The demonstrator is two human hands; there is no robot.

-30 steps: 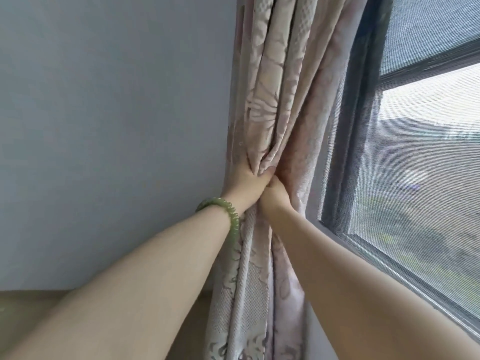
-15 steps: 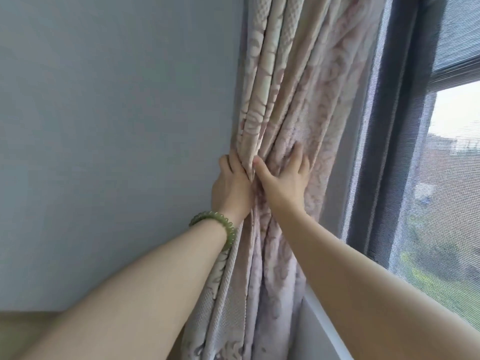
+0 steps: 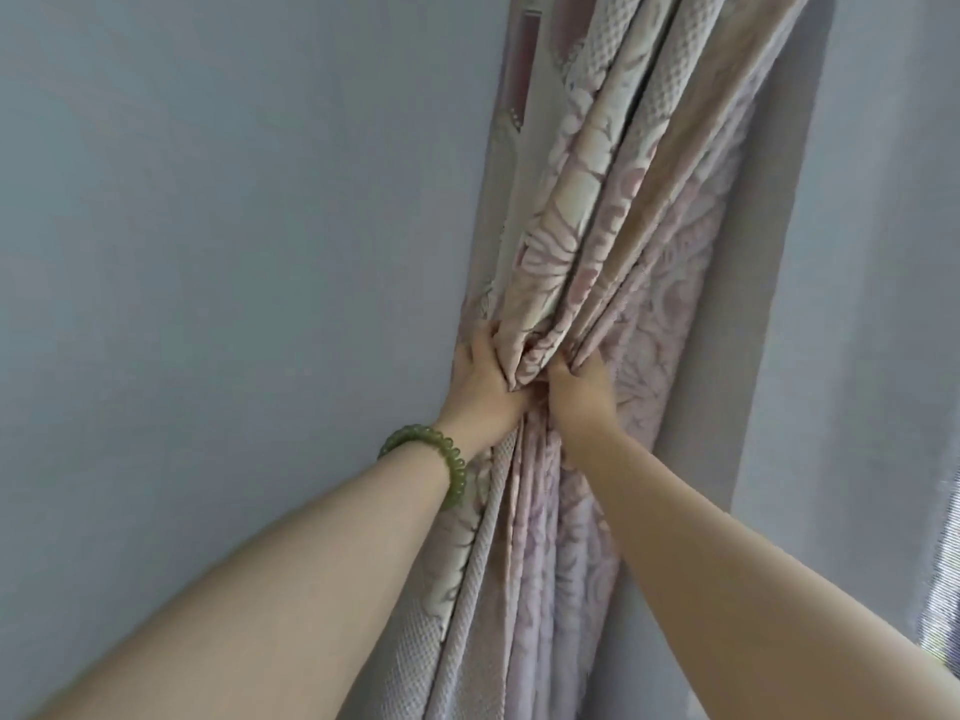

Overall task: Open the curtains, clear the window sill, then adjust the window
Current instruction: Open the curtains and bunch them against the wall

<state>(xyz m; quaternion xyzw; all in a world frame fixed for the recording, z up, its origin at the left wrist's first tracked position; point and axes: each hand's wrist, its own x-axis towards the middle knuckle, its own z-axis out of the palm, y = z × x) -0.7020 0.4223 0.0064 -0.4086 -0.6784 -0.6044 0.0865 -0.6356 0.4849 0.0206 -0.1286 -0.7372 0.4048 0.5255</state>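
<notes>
A plain blue-grey wall [image 3: 208, 252] fills the left half of the view. The left arm [image 3: 291, 589] enters from the lower left corner and reaches up and to the right, with a green beaded bracelet [image 3: 448, 466] around its wrist. The left hand [image 3: 480, 381] is at the left edge of the curtain [image 3: 623, 200], next to the wall. Its fingers are curled into the cloth, and a fold lies over the thumb side, so the hand grasps the curtain. The curtain hangs as a bunched column just right of centre, between the wall and a pale surface [image 3: 857, 304] on the right. It is cream and pink with a raised floral pattern and dotted panels. The folds narrow to a waist at the two hands and spread out above and below it. The right hand [image 3: 584, 389] is just beside the left hand, the two nearly touching at the waist. Its fingertips are hidden under the folds and its knuckles are bent into the cloth, so it also grasps the curtain. The right arm [image 3: 737, 574] runs down to the lower right corner. Whether the pale surface is wall or sheer cloth cannot be told. A narrow strip of grey mesh [image 3: 948, 589] shows at the far right edge, with blurred green behind it.
</notes>
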